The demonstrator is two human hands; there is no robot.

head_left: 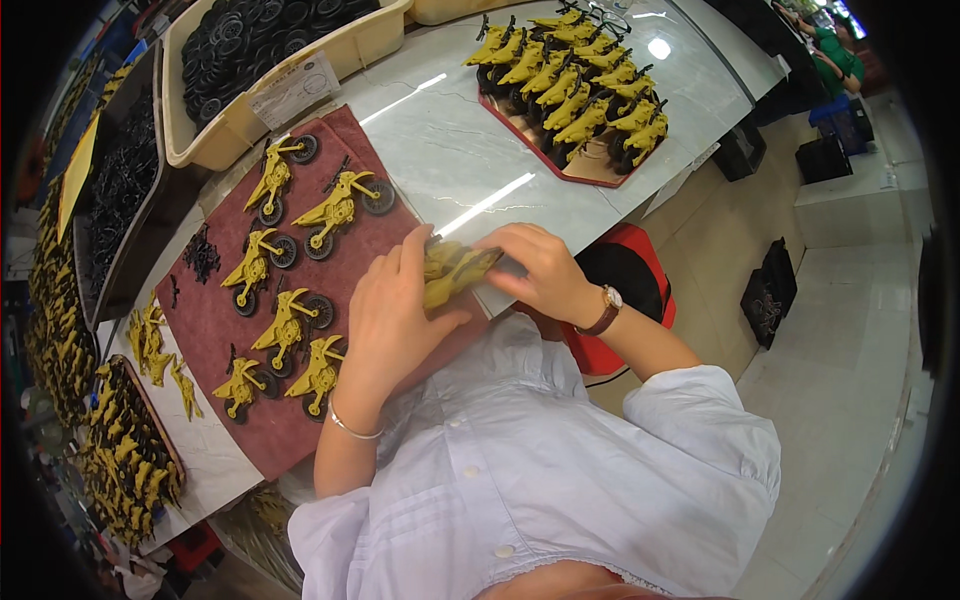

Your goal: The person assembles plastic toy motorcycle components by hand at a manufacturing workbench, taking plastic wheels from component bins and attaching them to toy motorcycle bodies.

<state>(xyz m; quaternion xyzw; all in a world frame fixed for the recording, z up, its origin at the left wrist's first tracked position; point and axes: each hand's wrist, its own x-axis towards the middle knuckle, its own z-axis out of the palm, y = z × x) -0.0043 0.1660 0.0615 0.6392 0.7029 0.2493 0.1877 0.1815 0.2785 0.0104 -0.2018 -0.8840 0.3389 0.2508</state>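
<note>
Your left hand (388,305), thumb spread, and curled right hand (540,265) hold a blurred yellow toy (452,287). Six toy motorbikes (338,207) lie on the maroon mat (205,325).

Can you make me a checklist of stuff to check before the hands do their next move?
1. Both hands at the yellow toy piece: ok, left hand on one side, right hand on the other.
2. Wheels on that piece: cannot tell, it's blurry and partly covered.
3. Black wheels in the cream bin: ok, lots.
4. Small black parts on the red mat: ok, a little heap.
5. Mat clear of toy motorbikes: not ok, six lie there.
6. Room on the tray of bikes: ok, some bare bottom shows.
</note>
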